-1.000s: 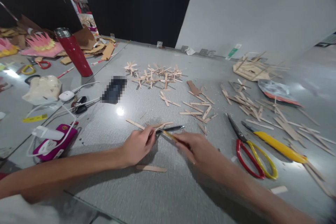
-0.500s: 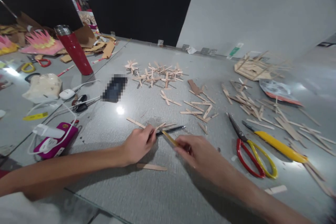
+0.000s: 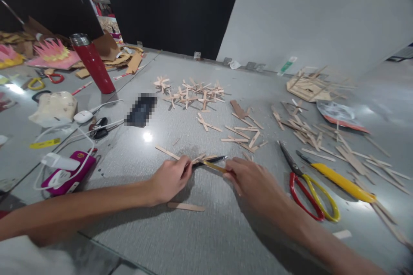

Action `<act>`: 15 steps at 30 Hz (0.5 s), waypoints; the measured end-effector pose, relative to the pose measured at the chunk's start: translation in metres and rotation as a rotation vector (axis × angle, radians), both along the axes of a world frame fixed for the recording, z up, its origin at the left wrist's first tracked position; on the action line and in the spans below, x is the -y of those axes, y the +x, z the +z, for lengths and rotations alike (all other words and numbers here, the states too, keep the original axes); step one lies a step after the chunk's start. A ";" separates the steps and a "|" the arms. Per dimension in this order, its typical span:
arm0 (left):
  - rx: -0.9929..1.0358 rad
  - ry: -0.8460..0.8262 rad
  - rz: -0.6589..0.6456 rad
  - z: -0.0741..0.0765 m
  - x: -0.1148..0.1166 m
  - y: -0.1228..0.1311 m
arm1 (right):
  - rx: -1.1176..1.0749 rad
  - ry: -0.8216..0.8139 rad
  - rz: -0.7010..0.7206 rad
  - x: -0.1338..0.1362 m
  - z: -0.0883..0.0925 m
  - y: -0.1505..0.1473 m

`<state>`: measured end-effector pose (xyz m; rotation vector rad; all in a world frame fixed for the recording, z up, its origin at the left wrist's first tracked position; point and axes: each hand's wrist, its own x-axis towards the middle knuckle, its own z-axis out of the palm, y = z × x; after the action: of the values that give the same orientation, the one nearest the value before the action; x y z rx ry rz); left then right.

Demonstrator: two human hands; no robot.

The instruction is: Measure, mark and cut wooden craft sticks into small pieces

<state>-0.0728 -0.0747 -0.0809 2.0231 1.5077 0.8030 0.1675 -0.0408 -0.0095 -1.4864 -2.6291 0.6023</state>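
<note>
My left hand is closed in a pinch around thin wooden craft sticks, whose ends stick out to the right of its fingertips. Just under these sticks lies a slim black pen-like rod, its tip pointing right; whether the left fingers also grip it is hidden. My right hand pinches one end of a narrow yellowish strip, which reaches left to the craft sticks. I cannot tell what the strip is made of. One loose craft stick lies nearer to me, and another extends beyond my left hand.
Scissors and a yellow-handled tool lie right of my right hand. Behind are piles of crossed sticks and a blurred-out phone. At left are a purple power strip with cables and a red flask.
My right hand has moved slightly right and up, keeping the yellowish strip, which now lies flatter. My left hand has stayed almost in place. The view has shifted a little.
</note>
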 end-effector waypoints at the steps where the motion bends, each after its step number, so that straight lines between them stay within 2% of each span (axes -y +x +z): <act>1: 0.002 -0.002 0.002 0.000 0.000 0.000 | 0.018 -0.036 -0.001 0.000 0.001 0.000; 5: 0.017 -0.018 0.002 0.001 0.001 0.000 | -0.037 -0.207 -0.017 0.019 0.006 -0.006; 9: 0.034 -0.035 0.002 0.002 0.001 -0.001 | 0.047 -0.092 -0.034 0.037 0.007 -0.011; 11: 0.043 -0.043 0.000 0.004 0.001 -0.002 | 0.131 -0.017 -0.034 0.036 0.005 -0.009; 15: 0.059 -0.045 0.010 0.006 0.000 0.000 | 0.220 0.031 -0.011 0.026 -0.002 -0.002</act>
<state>-0.0728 -0.0745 -0.0751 1.9441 1.4917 0.8184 0.1655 -0.0664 -0.0120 -1.6445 -2.7730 0.4156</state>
